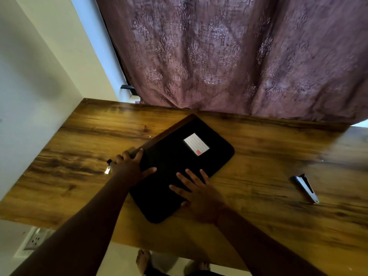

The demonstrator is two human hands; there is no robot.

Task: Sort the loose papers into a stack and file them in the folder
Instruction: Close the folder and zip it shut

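While right hand [201, 193] lies flat on folder [185, 162], left hand [132, 165] grips its edge; stapler [305, 188] well apart.

No writing can be read: the white ruled label [196, 144] with a red patch on the black folder [179, 168] bears only blank lines.

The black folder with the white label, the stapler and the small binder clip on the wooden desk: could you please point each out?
Black folder [171, 166]: head view, bare cover.
Stapler [305, 189]: head view, mid-body.
Binder clip [107, 169]: head view, shiny handle.
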